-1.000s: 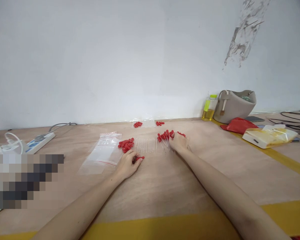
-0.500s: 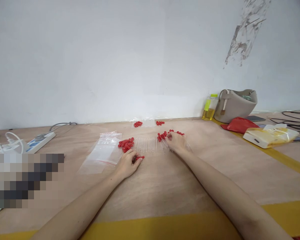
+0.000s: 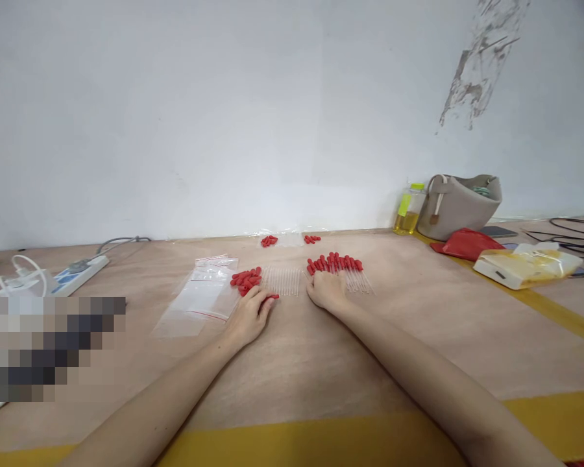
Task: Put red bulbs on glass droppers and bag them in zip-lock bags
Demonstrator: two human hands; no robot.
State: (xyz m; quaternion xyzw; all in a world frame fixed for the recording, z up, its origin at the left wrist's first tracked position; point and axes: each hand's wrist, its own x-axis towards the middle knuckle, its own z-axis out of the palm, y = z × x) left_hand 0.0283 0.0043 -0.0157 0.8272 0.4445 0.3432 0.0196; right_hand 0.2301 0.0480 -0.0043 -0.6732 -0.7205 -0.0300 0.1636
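Note:
My left hand is closed around a red rubber bulb, which pokes out past the fingertips. Just beyond it lies a pile of red rubber bulbs. A row of clear glass dropper tubes lies side by side between my hands. At the right end of that row, my right hand has its fingers curled down on a thin glass tube, mostly hidden by the hand. Beyond and right of this hand, several droppers, glass tubes with red bulbs fitted, lie in a fanned row.
Clear zip bags lie left of the bulbs. More red bulbs sit near the wall. A power strip is at left. At right stand a bottle, a grey bag, a red pouch and a tissue pack.
My right hand has moved left and nearer, off the finished droppers to the end of the tube row. My left hand stays by the bulb pile, turned slightly, its bulb shifted a little.

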